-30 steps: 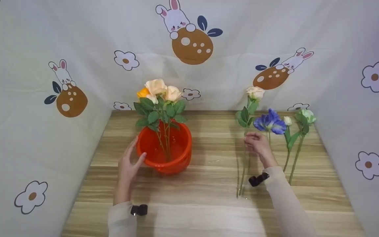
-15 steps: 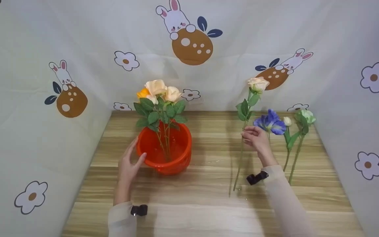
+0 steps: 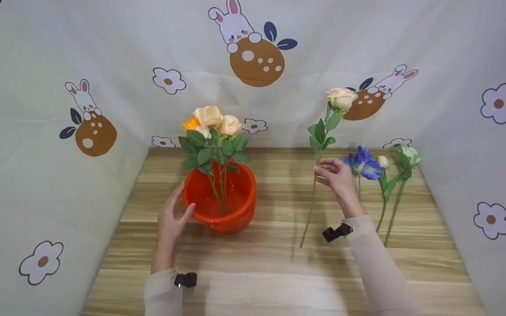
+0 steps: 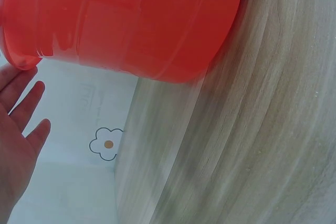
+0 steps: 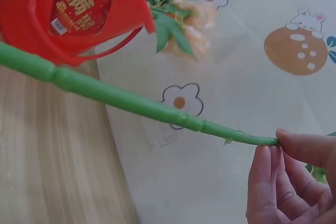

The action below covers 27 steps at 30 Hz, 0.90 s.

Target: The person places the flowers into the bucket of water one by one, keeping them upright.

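Note:
In my right hand [image 3: 336,177], thumb and fingertips pinch the green stem [image 5: 121,98] of a cream rose [image 3: 341,100]. The bloom is uppermost and the stem slants down toward the lower left. My left hand [image 3: 174,219] rests its fingers, fairly straight and spread, against the left side of a red bucket [image 3: 235,224]. In the left wrist view, fingertips touch beneath the bucket's rim [image 4: 23,61]. Several peach roses [image 3: 209,116] and an orange flower [image 3: 190,124] stand in the bucket, their stems leaning inside it.
Right of my right hand lie a blue-purple flower [image 3: 362,164], a small white bud [image 3: 383,162] and a pale green flower [image 3: 410,155]. They rest on the wood-grain table [image 3: 270,272]. Printed cloth [image 3: 301,79] encloses the back and sides.
My right hand has lifted the cream rose off the table and carried it slightly left and away from me. The left hand and bucket have stayed put.

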Each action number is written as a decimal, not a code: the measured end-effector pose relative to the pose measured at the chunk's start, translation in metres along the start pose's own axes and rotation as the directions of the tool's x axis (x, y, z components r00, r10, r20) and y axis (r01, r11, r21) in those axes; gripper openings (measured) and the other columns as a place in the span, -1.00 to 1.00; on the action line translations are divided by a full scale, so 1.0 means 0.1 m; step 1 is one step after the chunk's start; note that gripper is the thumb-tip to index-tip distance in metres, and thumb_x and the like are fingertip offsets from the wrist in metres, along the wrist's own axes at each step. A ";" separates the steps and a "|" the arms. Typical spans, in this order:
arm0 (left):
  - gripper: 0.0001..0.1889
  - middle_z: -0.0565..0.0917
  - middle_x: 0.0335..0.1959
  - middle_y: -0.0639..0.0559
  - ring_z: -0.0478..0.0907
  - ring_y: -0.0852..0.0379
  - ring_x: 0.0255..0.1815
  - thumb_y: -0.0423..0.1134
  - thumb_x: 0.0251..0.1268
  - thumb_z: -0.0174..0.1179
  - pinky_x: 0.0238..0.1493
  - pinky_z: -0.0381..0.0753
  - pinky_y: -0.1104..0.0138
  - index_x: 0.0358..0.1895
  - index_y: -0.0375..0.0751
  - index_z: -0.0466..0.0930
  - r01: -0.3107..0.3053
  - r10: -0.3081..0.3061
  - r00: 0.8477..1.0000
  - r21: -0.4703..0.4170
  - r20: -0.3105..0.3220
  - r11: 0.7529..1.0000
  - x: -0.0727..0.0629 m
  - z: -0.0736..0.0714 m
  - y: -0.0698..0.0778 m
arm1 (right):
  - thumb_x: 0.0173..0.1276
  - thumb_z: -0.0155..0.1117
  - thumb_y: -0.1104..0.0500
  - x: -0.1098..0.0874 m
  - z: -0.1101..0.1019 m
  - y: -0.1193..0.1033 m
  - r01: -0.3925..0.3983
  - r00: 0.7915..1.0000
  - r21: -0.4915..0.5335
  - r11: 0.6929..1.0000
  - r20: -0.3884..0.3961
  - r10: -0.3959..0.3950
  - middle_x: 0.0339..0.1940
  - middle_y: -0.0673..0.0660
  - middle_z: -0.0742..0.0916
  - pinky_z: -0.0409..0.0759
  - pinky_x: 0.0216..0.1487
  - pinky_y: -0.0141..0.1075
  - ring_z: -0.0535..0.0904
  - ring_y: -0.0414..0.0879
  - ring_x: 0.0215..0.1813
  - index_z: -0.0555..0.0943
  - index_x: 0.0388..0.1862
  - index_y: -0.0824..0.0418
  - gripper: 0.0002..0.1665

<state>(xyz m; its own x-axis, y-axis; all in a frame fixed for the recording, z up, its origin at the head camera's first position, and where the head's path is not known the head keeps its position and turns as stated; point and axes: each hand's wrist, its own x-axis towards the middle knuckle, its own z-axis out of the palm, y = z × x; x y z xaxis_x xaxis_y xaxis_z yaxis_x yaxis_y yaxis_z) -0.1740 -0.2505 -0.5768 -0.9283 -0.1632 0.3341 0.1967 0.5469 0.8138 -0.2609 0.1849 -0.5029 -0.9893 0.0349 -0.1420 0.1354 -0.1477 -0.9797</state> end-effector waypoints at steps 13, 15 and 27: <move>-0.34 0.43 0.47 -0.09 0.36 -0.08 0.48 -0.19 0.28 0.33 0.55 0.22 -0.08 0.46 -0.09 0.37 0.012 -0.012 1.000 0.006 0.002 1.000 0.00 0.00 0.01 | 0.30 0.34 0.40 0.02 0.46 -0.30 0.114 0.993 0.057 0.992 0.030 -0.115 -0.41 -0.04 0.74 0.74 -0.30 -0.40 0.72 -0.22 -0.35 0.57 -0.13 0.28 -0.80; -0.34 0.43 0.47 -0.09 0.35 -0.09 0.49 -0.18 0.28 0.33 0.55 0.22 -0.08 0.46 -0.09 0.37 0.016 -0.016 1.000 0.007 0.003 1.000 -0.01 0.00 0.01 | 0.29 0.35 0.39 0.03 0.54 -0.35 0.132 0.990 0.066 0.989 0.042 -0.134 -0.40 -0.03 0.73 0.74 -0.30 -0.40 0.72 -0.20 -0.34 0.57 -0.15 0.25 -0.80; -0.35 0.45 0.45 -0.10 0.37 -0.10 0.48 -0.19 0.28 0.34 0.54 0.26 -0.05 0.45 -0.10 0.39 -0.006 0.006 1.000 0.015 -0.017 1.000 -0.01 -0.01 0.01 | 0.27 0.32 0.45 0.07 0.98 -0.70 0.214 0.973 0.078 0.974 0.073 -0.219 -0.44 -0.05 0.70 0.74 -0.34 -0.39 0.66 -0.25 -0.40 0.54 -0.21 0.25 -0.80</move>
<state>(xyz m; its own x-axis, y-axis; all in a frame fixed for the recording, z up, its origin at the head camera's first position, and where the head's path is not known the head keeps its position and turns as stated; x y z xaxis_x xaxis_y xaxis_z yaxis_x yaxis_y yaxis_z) -0.1728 -0.2501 -0.5757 -0.9215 -0.1738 0.3473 0.1975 0.5602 0.8045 -0.2827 0.0987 -0.4215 -0.9962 -0.0055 0.0870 -0.0839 -0.2137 -0.9733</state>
